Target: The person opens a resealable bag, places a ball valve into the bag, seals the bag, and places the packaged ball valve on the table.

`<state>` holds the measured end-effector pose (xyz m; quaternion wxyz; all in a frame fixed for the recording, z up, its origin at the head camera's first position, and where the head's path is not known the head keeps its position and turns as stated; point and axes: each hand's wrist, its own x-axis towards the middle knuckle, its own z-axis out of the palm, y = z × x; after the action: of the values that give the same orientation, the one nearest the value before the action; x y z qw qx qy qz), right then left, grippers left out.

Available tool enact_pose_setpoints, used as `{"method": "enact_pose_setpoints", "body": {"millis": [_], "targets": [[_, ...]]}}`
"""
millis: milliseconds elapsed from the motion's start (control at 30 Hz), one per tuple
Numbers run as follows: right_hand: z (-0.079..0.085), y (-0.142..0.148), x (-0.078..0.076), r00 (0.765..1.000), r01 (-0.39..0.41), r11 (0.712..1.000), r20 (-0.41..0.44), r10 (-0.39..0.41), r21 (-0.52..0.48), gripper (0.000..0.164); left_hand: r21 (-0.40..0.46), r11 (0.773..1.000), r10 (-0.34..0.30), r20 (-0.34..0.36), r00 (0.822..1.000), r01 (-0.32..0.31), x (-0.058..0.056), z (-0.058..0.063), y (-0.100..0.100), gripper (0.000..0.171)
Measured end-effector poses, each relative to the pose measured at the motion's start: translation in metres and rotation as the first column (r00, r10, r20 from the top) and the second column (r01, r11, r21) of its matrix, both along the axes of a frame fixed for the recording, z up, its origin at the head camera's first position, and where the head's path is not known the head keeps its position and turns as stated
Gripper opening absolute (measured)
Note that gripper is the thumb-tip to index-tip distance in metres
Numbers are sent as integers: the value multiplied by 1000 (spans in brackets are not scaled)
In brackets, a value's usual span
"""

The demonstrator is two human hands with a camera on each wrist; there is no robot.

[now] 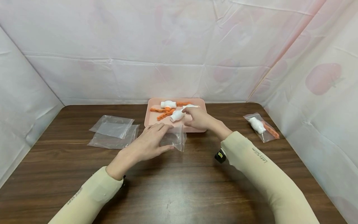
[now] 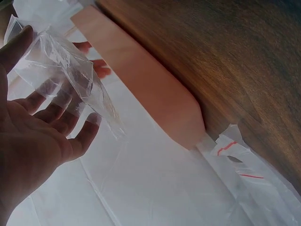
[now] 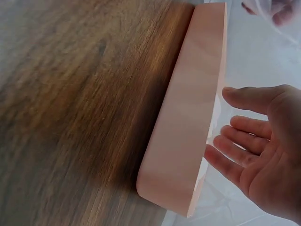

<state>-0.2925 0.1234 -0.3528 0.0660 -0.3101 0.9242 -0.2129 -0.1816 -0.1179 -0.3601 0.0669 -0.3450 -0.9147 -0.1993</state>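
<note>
The left hand (image 1: 148,141) pinches a crinkled, clear plastic bag (image 1: 175,140) near a pink rectangular tray (image 1: 152,119). Fingers loosely apart, the right hand (image 1: 198,118) reaches over the tray's white, orange-handled valves (image 1: 177,115). Only the left wrist view reveals red-lined bags (image 2: 254,167)

Head view brightly, evenly lit; pale glare reflected off wooden tabletop (image 1: 169,199) near bottom centre, soft shadows cast beneath sleeves (image 1: 260,168). Wrist views dimmer, hazy: left hand (image 2: 37,136) and right hand (image 3: 270,165) darkened against washed-out white backdrop (image 2: 141,188). Highlights streaked across clear plastic bag (image 2: 61,59). Wood grain softly blurred in right wrist view.
</note>
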Motion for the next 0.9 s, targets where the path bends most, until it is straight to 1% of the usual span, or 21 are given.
{"method": "enact_pose_setpoints", "body": {"millis": [100, 167, 333, 400, 533, 667, 733, 800, 900], "targets": [[-4, -7, -7, 1000, 4, 1000, 0, -4, 18, 43, 2, 1000, -4, -5, 1000, 4, 1, 0, 1, 62], [-5, -10, -10, 1000, -2, 999, 0, 2, 35, 44, 0, 1000, -5, -5, 1000, 5, 2, 0, 1, 62], [-7, -16, -12, 999, -29, 996, 21, 27, 88, 56, -3, 1000, -10, 0, 1000, 10, 2, 0, 3, 62], [-8, -18, -12, 999, -34, 995, 42, 30, 93, 58, -5, 1000, -12, 1, 1000, 12, 2, 1, 3, 62], [-9, -22, -11, 998, -44, 995, 39, 40, 90, 54, -14, 1000, -12, 3, 1000, 12, 2, 1, 3, 63], [-11, -24, -10, 999, -43, 997, -12, 44, 71, 46, -15, 1000, -9, 5, 1000, 9, 2, 1, 2, 63], [-12, -24, -9, 998, -42, 996, -35, 45, 82, 42, -15, 1000, -10, 7, 1000, 10, 2, 1, 2, 62], [-13, -23, -8, 998, -39, 996, -40, 43, 83, 40, -18, 1000, -13, 9, 1000, 13, 3, 1, 3, 62], [-14, -21, -8, 999, -15, 998, -31, 17, 67, 40, -21, 1000, -14, 5, 1000, 15, 3, 1, 3, 61]]}}
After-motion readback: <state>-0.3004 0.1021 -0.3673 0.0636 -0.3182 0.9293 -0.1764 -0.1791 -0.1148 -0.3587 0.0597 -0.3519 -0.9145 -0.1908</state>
